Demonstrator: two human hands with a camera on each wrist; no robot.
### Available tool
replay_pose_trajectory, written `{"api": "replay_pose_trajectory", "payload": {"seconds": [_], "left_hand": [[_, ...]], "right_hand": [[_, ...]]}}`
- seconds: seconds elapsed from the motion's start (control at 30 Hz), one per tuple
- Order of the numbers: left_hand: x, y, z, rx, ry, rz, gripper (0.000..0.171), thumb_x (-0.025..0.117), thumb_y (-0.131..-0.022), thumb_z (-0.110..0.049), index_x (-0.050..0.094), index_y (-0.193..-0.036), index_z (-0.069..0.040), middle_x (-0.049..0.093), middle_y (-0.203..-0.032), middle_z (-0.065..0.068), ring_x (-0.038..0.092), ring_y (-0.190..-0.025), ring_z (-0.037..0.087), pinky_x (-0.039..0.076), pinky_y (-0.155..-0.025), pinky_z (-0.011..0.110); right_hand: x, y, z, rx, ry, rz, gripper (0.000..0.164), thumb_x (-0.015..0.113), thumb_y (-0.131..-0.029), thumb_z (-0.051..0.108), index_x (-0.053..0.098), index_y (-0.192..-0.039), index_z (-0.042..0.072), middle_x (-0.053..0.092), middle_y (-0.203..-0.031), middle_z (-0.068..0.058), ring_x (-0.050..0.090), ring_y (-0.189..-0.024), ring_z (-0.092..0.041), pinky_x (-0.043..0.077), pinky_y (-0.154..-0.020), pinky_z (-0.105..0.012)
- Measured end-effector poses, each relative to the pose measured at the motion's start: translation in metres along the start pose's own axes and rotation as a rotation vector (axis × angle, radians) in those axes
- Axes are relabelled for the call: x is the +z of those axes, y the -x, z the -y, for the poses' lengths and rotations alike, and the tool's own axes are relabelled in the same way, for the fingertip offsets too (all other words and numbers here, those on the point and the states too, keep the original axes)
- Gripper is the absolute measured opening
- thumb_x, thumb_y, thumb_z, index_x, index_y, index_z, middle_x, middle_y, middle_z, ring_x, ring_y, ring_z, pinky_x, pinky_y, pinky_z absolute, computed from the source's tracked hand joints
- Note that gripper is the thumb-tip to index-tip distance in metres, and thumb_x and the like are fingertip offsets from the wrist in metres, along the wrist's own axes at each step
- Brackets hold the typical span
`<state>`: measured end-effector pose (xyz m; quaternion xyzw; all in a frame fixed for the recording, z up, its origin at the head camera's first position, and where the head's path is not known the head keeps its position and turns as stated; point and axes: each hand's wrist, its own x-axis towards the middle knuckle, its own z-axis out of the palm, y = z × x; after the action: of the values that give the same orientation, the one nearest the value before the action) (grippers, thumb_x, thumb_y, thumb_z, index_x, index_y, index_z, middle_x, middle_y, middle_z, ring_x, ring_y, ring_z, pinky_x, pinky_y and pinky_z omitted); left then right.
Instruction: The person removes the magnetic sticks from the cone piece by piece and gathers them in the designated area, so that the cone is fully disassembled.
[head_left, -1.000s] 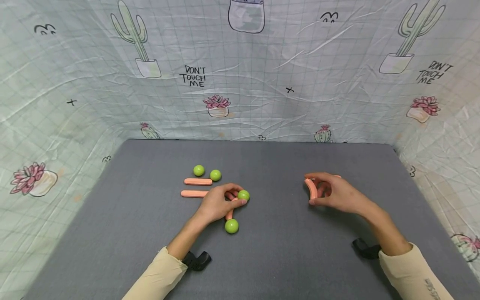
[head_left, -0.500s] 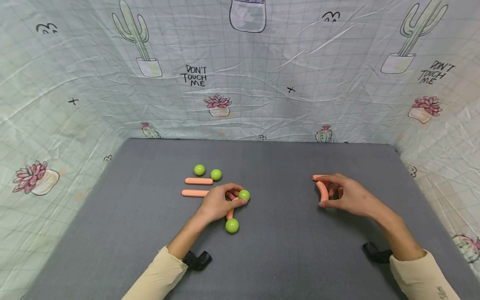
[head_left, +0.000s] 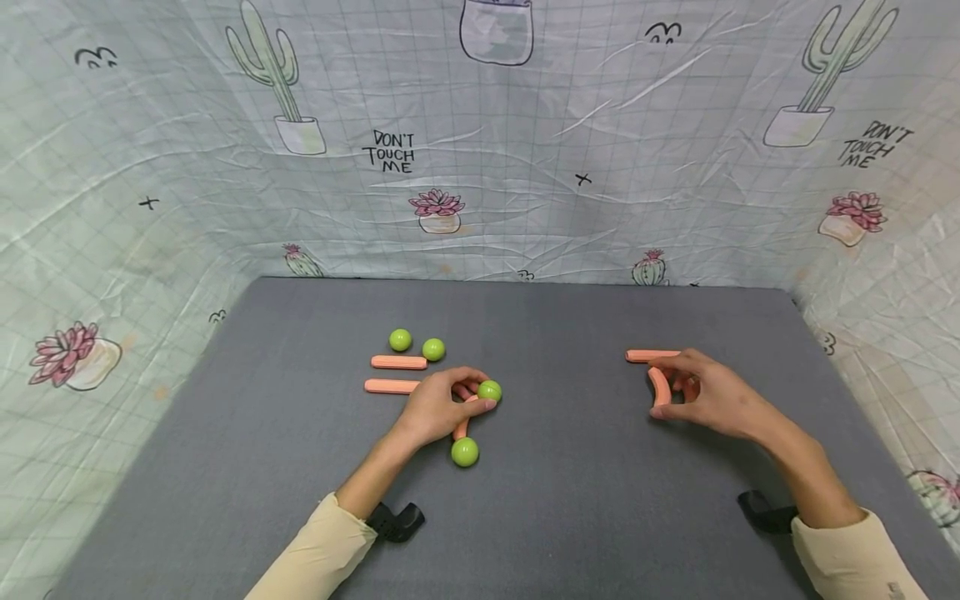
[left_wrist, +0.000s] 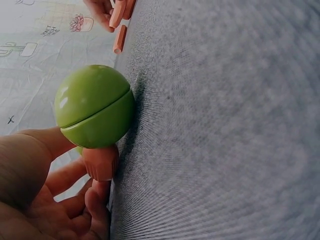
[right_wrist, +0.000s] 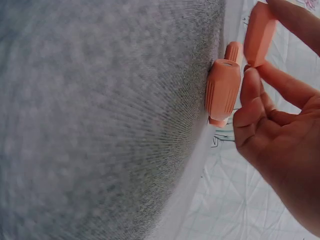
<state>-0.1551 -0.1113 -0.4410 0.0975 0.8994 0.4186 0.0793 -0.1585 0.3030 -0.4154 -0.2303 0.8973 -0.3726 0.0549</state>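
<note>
My left hand pinches a green ball between thumb and index finger at the table's middle. An orange rod lies under that hand, partly hidden, with another green ball at its near end. In the left wrist view, the grooved ball touches the end of an orange rod. On the right side, my right hand holds a short curved orange rod between thumb and fingertips, just off the table. Behind its fingers lies a straight orange rod, partly covered.
Two straight orange rods lie parallel left of the left hand; its knuckles hide the nearer one's end. Beyond them sit two green balls. A printed cloth encloses the grey table at the back and sides.
My right hand has moved to the right with the curved orange rod, uncovering more of the straight rod behind it. The left hand stays in place on the green ball.
</note>
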Motion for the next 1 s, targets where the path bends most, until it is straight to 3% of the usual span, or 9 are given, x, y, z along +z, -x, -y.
{"api": "replay_pose_trajectory", "payload": {"seconds": [0.33, 0.53, 0.7, 0.87, 1.0], "left_hand": [[0.001, 0.0, 0.001, 0.003, -0.014, 0.001, 0.026, 0.084, -0.089, -0.033, 0.076, -0.113, -0.027, 0.07, -0.093, -0.009, 0.062, -0.081, 0.004, 0.05, -0.078, 0.029], [0.001, 0.001, 0.001, 0.004, -0.033, 0.0, 0.029, 0.083, -0.09, -0.034, 0.075, -0.116, -0.025, 0.07, -0.094, -0.008, 0.061, -0.073, 0.004, 0.05, -0.079, 0.03], [0.0, 0.002, 0.0, 0.004, -0.03, 0.01, 0.032, 0.083, -0.09, -0.032, 0.074, -0.12, -0.023, 0.07, -0.097, -0.005, 0.061, -0.068, 0.005, 0.051, -0.081, 0.03], [0.0, 0.003, -0.001, 0.0, 0.013, 0.018, 0.032, 0.084, -0.089, -0.025, 0.074, -0.119, -0.022, 0.071, -0.098, -0.005, 0.063, -0.083, 0.006, 0.051, -0.084, 0.029], [-0.002, 0.007, -0.002, 0.01, 0.015, 0.013, 0.034, 0.084, -0.089, -0.022, 0.074, -0.121, -0.018, 0.072, -0.102, -0.003, 0.064, -0.092, 0.008, 0.051, -0.085, 0.029]], "right_hand": [[-0.004, -0.005, -0.011, -0.088, -0.03, 0.037, 0.075, 0.093, -0.077, 0.011, 0.062, -0.145, 0.017, 0.062, -0.089, -0.005, 0.04, -0.053, -0.012, 0.041, -0.05, -0.026], [-0.003, -0.007, -0.012, -0.084, -0.018, 0.036, 0.077, 0.094, -0.075, 0.011, 0.063, -0.145, 0.018, 0.047, -0.066, -0.012, 0.042, -0.051, -0.012, 0.042, -0.05, -0.026], [-0.003, -0.006, -0.013, -0.118, -0.03, 0.035, 0.08, 0.094, -0.073, 0.005, 0.062, -0.146, 0.014, 0.041, -0.063, -0.015, 0.041, -0.05, -0.014, 0.044, -0.054, -0.025], [-0.003, -0.005, -0.013, -0.128, -0.026, 0.029, 0.081, 0.095, -0.072, 0.006, 0.062, -0.145, 0.014, 0.043, -0.062, -0.013, 0.043, -0.051, -0.012, 0.045, -0.055, -0.024], [-0.004, -0.007, -0.013, -0.105, 0.003, 0.039, 0.08, 0.095, -0.073, 0.009, 0.062, -0.146, 0.016, 0.041, -0.057, -0.004, 0.044, -0.049, -0.01, 0.045, -0.055, -0.025]]}}
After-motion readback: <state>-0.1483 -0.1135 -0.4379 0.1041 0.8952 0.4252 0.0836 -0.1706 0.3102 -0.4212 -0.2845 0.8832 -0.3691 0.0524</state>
